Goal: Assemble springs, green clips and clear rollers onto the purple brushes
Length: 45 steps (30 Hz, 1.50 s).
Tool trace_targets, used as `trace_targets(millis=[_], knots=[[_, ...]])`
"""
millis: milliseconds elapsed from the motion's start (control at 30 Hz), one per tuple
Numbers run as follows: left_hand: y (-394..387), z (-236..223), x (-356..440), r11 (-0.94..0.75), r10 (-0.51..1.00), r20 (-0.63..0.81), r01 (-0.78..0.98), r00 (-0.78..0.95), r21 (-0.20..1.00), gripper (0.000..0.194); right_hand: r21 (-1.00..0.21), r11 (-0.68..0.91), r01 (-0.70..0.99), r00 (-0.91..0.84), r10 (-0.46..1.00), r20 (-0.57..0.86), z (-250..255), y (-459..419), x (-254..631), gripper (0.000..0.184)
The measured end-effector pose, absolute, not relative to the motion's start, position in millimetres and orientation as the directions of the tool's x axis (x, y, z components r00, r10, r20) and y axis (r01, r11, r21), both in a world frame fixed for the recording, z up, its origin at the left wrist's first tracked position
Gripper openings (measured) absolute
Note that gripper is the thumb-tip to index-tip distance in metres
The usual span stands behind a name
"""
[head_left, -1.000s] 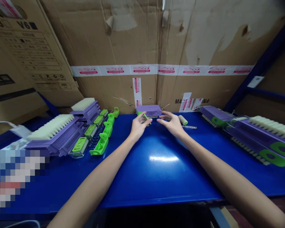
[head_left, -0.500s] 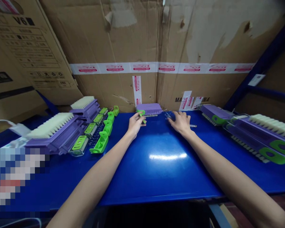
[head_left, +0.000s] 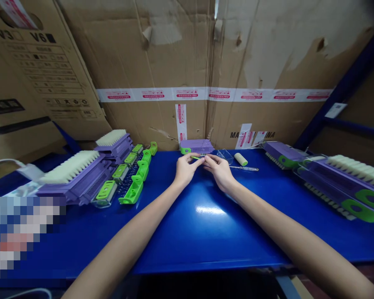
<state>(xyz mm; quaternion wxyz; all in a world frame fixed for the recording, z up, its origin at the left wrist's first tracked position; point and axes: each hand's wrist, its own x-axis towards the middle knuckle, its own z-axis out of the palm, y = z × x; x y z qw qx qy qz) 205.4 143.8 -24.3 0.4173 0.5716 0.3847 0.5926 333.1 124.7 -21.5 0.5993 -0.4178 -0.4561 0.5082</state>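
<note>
Both hands meet over the blue table, in front of a purple brush block point(head_left: 196, 146) with a green end. In my left hand point(head_left: 185, 169) a small green plastic piece point(head_left: 195, 157) is pinched, mostly hidden by the fingers. My right hand point(head_left: 220, 169) closes its fingertips at the right end of that piece; what they hold is too small to make out. A thin coiled strand point(head_left: 210, 133) shows just above the hands. Right of them lie a clear plastic piece point(head_left: 225, 156), a cream roller point(head_left: 240, 159) with a green end and a screwdriver point(head_left: 245, 168).
On the left stand purple blocks with cream bristles point(head_left: 70, 166), beside green-topped metal pieces point(head_left: 120, 172), springs and green brackets point(head_left: 133, 191). More purple brushes point(head_left: 327, 178) lie at the right. Cardboard point(head_left: 156, 54) walls off the back of the blue table point(head_left: 187, 236).
My right hand has left the screwdriver and moved left to meet my left hand. The left hand has shifted slightly right with the green piece. The roller is now uncovered.
</note>
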Motion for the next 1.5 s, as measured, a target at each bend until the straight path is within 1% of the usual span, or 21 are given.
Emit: trace_targets(millis=[67, 133, 267, 333, 400, 467, 567, 667, 733, 833, 933, 1033, 1200, 1267, 1400, 1433, 1500], knots=[[142, -26, 206, -0.401, 0.916, 0.402, 0.056, -0.007, 0.914, 0.03, -0.915, 0.09, -0.392, 0.072, 0.995, 0.067, -22, 127, 336, 0.032], [139, -25, 207, -0.437, 0.898, 0.44, 0.14, 0.009, 0.888, 0.03, -0.875, 0.071, -0.48, 0.065, 0.997, 0.045, -21, 128, 341, 0.031], [135, -24, 210, -0.541, 0.838, 0.542, 0.219, 0.063, 0.812, 0.023, -0.874, 0.06, -0.483, 0.012, 0.998, 0.062, -17, 127, 343, 0.025], [136, -25, 211, -0.597, 0.799, 0.592, 0.268, 0.11, 0.756, 0.025, -0.876, 0.041, -0.48, 0.007, 0.999, 0.043, -15, 126, 342, 0.026], [139, -26, 210, -0.637, 0.762, 0.624, 0.376, 0.176, 0.673, 0.03, -0.892, 0.05, -0.45, 0.029, 0.999, 0.041, -14, 126, 341, 0.03], [144, -28, 206, -0.642, 0.739, 0.632, 0.527, 0.232, 0.557, 0.039, -0.92, 0.106, -0.378, 0.085, 0.993, 0.079, -12, 129, 345, 0.033], [154, -31, 194, -0.592, 0.734, 0.612, 0.718, 0.294, 0.366, 0.06, -0.948, 0.212, -0.237, 0.253, 0.956, 0.151, -8, 139, 362, 0.039], [162, -32, 179, -0.521, 0.769, 0.554, 0.816, 0.32, 0.251, 0.073, -0.955, 0.26, -0.139, 0.443, 0.879, 0.175, -1, 149, 386, 0.04], [165, -30, 172, -0.481, 0.781, 0.537, 0.855, 0.318, 0.193, 0.072, -0.958, 0.259, -0.123, 0.536, 0.83, 0.155, 4, 151, 400, 0.038], [164, -26, 168, -0.412, 0.789, 0.539, 0.905, 0.296, 0.107, 0.061, -0.968, 0.21, -0.138, 0.592, 0.801, 0.09, 11, 150, 413, 0.033], [160, -22, 168, -0.35, 0.805, 0.53, 0.935, 0.267, 0.061, 0.049, -0.978, 0.171, -0.121, 0.552, 0.83, 0.077, 14, 147, 413, 0.026], [158, -20, 168, -0.337, 0.815, 0.513, 0.941, 0.268, 0.044, 0.042, -0.981, 0.157, -0.116, 0.46, 0.884, 0.087, 12, 145, 406, 0.023], [155, -18, 167, -0.349, 0.795, 0.534, 0.937, 0.287, 0.015, 0.033, -0.985, 0.136, -0.11, 0.283, 0.954, 0.1, 10, 141, 401, 0.03], [155, -18, 167, -0.36, 0.761, 0.572, 0.933, 0.306, -0.021, 0.038, -0.992, 0.109, -0.068, 0.222, 0.971, 0.092, 11, 139, 403, 0.035], [158, -23, 168, -0.399, 0.706, 0.61, 0.914, 0.36, -0.077, 0.067, -0.996, 0.086, 0.031, 0.106, 0.99, 0.088, 10, 138, 406, 0.04], [160, -24, 167, -0.406, 0.708, 0.603, 0.911, 0.368, -0.08, 0.071, -0.994, 0.093, 0.056, 0.08, 0.992, 0.097, 9, 138, 407, 0.041], [163, -26, 164, -0.414, 0.719, 0.583, 0.907, 0.378, -0.078, 0.072, -0.989, 0.116, 0.097, 0.049, 0.991, 0.121, 4, 140, 406, 0.041]])
